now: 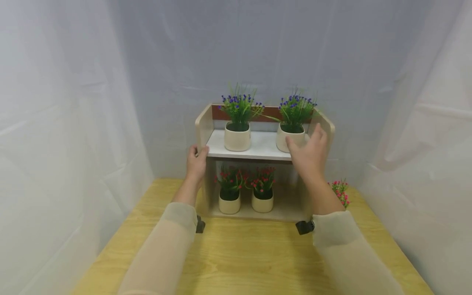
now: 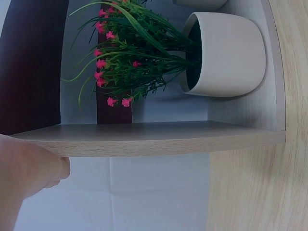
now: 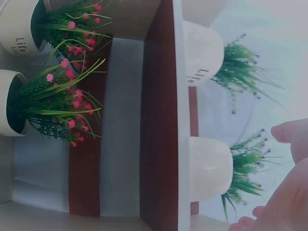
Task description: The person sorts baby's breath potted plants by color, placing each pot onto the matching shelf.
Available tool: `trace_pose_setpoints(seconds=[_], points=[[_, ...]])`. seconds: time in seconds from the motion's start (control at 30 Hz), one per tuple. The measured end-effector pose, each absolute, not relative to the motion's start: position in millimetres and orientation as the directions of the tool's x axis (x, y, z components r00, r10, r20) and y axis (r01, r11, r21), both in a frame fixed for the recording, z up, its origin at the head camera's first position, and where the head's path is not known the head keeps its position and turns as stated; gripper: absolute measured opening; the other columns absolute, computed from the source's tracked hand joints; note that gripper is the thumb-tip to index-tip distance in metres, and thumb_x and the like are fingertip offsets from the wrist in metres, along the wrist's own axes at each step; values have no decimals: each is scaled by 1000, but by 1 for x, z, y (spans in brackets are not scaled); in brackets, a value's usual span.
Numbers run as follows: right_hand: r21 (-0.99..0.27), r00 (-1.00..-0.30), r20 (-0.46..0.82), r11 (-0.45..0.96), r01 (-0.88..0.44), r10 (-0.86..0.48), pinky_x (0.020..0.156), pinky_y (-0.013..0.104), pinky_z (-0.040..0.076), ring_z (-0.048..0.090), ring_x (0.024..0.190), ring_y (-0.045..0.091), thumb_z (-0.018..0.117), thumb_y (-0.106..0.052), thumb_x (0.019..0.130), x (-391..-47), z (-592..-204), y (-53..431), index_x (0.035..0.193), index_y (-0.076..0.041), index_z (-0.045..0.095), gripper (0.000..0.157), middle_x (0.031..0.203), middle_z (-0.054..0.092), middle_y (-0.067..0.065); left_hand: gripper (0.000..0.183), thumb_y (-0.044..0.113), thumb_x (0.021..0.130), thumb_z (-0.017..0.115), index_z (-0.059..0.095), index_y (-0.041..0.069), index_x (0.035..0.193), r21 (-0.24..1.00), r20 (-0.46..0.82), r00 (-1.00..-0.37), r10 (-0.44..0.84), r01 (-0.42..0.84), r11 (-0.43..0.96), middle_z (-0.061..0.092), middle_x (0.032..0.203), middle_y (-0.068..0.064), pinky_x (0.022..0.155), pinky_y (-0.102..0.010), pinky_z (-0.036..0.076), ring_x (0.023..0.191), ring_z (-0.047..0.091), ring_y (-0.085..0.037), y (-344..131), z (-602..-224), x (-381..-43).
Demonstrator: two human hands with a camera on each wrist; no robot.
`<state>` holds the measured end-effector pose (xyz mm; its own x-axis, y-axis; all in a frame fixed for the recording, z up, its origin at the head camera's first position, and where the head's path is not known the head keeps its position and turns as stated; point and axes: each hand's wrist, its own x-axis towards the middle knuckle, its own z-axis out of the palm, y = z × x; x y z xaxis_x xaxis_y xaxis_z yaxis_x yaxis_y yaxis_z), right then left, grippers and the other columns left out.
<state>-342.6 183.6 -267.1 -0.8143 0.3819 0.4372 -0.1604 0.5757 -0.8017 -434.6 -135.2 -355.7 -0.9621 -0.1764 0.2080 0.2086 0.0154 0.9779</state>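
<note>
Holding the left side panel of the small two-tier pale wood shelf unit (image 1: pixel 258 155), the left hand (image 1: pixel 196 164) has its grip curled round the panel's front edge, about level with the upper board. The right hand (image 1: pixel 309 153) is up in front of the right cream ceramic pot with purple flowers (image 1: pixel 291 137) on the top tier, fingers spread and relaxed, grip open; I can't tell if it's actually touching the pot or the right panel.

The shelf unit stands upright on the light yellow wooden tabletop (image 1: pixel 250 258), long axis running left to right, open front facing the person. That pot stands upright too, with the stems pointing straight up. Next to it, on the left of the top tier, is a second cream pot with purple flowers (image 1: pixel 237 137), with a clear gap between the two.

The lower tier holds two small cream pots with pink flowers (image 1: pixel 245 196) close together, left of centre. Another pink-flowered plant (image 1: pixel 340 191) peeks out on the tabletop beside the unit's right side. White draped fabric (image 1: pixel 66 123) hangs close behind and on both sides, while the tabletop in front is bare wood.
</note>
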Motion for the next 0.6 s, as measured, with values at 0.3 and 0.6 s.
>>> trace_pose_setpoints(seconds=[0.3, 0.6], points=[[-817, -745, 504, 521, -248, 436, 137, 52, 26, 29, 164, 38, 77, -39, 99, -312, -276, 196, 173, -6, 17, 100, 174, 24, 20, 51, 44, 113, 52, 43, 13, 153, 978, 208, -965, -162, 210, 7, 48, 163, -14, 135, -55, 27, 157, 39, -32, -134, -355, -432], [-883, -764, 384, 450, -138, 519, 138, 53, 23, 20, 169, 34, 70, -51, 102, -291, -301, 229, 175, -16, 8, 102, 181, 12, 10, 50, 44, 113, 52, 43, 14, 152, 977, 210, -965, -155, 213, 0, 47, 163, -13, 136, -55, 25, 158, 39, -31, -134, -354, -430]])
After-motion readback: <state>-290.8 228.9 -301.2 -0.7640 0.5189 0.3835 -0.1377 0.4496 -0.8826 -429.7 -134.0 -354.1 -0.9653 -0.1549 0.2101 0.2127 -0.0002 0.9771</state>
